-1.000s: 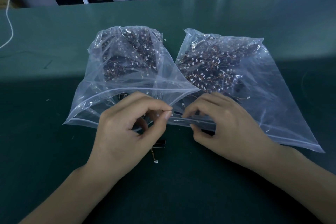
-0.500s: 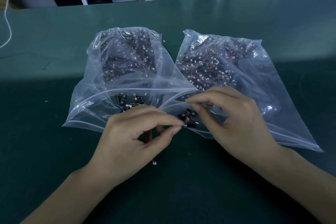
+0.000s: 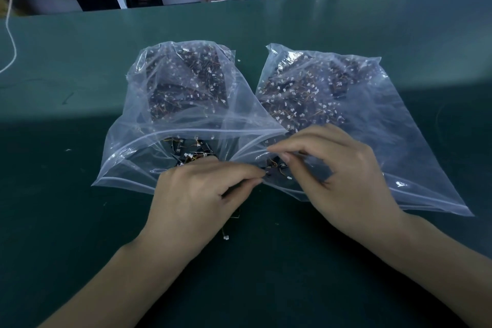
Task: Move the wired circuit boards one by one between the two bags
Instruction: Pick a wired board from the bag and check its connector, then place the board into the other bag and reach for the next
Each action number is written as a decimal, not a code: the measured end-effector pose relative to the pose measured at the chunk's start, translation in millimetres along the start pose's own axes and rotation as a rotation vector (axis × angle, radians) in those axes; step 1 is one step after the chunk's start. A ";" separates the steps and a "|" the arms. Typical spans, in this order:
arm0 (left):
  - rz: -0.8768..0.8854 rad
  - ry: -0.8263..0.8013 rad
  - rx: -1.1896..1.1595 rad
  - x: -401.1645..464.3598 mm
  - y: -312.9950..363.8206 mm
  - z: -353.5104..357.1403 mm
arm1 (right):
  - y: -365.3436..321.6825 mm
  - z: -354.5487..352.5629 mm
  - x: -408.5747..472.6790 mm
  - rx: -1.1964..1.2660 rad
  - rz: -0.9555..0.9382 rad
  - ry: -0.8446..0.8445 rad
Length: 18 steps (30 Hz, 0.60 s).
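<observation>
Circuit board (image 3: 274, 170) at right bag (image 3: 386, 141) mouth, pinched between left hand (image 3: 202, 194) and right hand (image 3: 343, 176) fingertips.

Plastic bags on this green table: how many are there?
2. The left bag and the right bag lie side by side, mouths toward the person, both holding wired boards.

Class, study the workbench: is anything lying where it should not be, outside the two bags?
Yes. A wired circuit board lies loose on the green table, mostly hidden under the left hand, its white connector trailing toward the viewer. It sits outside both the left bag and the right bag.
</observation>
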<state>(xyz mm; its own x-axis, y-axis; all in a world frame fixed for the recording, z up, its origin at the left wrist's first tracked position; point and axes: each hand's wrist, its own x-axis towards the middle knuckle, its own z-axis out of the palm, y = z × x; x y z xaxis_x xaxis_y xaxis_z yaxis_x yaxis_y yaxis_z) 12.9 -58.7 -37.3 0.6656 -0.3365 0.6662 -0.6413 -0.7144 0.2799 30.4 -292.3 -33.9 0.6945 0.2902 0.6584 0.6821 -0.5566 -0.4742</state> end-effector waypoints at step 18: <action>0.215 -0.120 0.129 0.7 6.4 -17.3 | 0.1 -0.7 -0.6 0.022 0.033 -0.039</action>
<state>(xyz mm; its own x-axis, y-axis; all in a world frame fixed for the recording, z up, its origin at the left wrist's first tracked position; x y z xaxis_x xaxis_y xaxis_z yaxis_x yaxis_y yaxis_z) 2.7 -52.9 -23.1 0.5650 -0.5537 0.6117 -0.7240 -0.6882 0.0458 29.9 -293.1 -33.9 0.7248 0.3021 0.6192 0.6631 -0.5497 -0.5081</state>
